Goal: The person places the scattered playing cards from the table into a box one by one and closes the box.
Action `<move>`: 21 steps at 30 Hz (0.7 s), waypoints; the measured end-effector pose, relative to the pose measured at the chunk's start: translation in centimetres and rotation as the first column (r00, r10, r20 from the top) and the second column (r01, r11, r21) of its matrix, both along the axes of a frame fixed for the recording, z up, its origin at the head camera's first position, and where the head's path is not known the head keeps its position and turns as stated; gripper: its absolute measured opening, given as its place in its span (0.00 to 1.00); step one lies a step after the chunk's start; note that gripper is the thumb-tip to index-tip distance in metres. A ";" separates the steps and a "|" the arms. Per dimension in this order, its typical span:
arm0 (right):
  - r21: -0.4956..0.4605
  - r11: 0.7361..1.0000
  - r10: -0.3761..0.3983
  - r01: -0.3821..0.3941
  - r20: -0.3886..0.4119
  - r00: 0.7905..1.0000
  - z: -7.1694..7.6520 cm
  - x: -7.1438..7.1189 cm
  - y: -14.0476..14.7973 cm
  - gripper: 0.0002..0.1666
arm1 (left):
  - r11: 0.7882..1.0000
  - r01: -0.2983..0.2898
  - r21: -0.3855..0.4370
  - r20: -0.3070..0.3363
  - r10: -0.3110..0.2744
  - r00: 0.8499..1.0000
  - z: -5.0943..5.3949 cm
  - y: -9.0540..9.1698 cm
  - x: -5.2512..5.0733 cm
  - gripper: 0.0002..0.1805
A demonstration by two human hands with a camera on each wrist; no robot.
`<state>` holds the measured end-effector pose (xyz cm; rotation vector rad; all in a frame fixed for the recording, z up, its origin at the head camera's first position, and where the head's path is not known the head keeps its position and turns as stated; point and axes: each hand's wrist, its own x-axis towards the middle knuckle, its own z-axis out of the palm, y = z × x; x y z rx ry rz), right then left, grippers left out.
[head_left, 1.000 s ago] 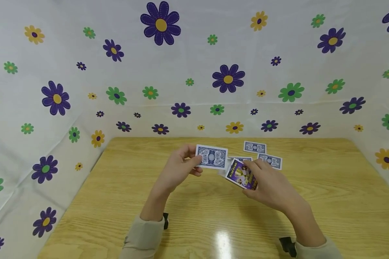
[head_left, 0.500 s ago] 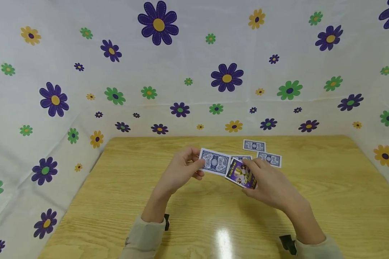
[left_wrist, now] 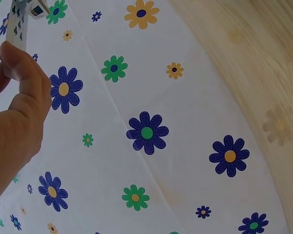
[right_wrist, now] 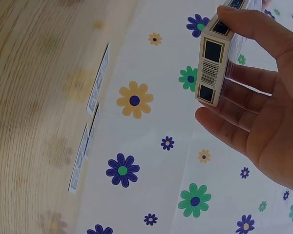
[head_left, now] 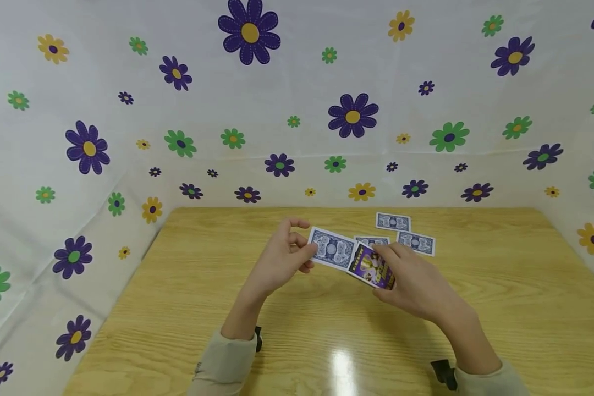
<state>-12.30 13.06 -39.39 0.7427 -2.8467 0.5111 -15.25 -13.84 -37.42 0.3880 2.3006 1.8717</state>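
Observation:
My left hand (head_left: 284, 257) pinches a playing card (head_left: 333, 248) near its left end, with the blue patterned back up. In the left wrist view, the card (left_wrist: 17, 29) shows its spotted face beyond the fingers. My right hand (head_left: 421, 278) grips a purple card box (head_left: 370, 268) by its sides; its barcoded end (right_wrist: 210, 70) shows in the right wrist view. The card's right end meets the box's left end, where a flap was visible before. Whether any of the card is inside is hidden.
Face-down cards lie on the wooden table (head_left: 203, 275) behind the box: one far card (head_left: 393, 221), one at the right (head_left: 416, 242), and one partly covered card (head_left: 372, 241). A white flowered cloth (head_left: 297, 71) hangs behind and at both sides.
My left hand has moved right with the card, which has tilted to line up with the box and now meets its end. My left index finger has lifted. The right hand stays nearly still.

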 end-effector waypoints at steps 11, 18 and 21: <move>0.003 1.000 0.014 -0.014 -0.002 1.000 0.2 -0.3 0.0 0.45 | 0.997 -0.049 -0.061 -0.069 0.045 0.997 0.1 0.1 0.1 0.19; 0.014 1.000 0.007 -0.007 0.020 1.000 0.2 -0.3 -0.1 0.45 | 0.995 -0.035 -0.090 -0.138 0.023 0.990 0.0 0.2 0.1 0.20; 0.013 1.000 0.007 -0.007 0.025 1.000 0.1 -0.2 -0.2 0.46 | 0.994 -0.037 -0.104 -0.146 0.022 0.989 -0.1 0.3 0.2 0.20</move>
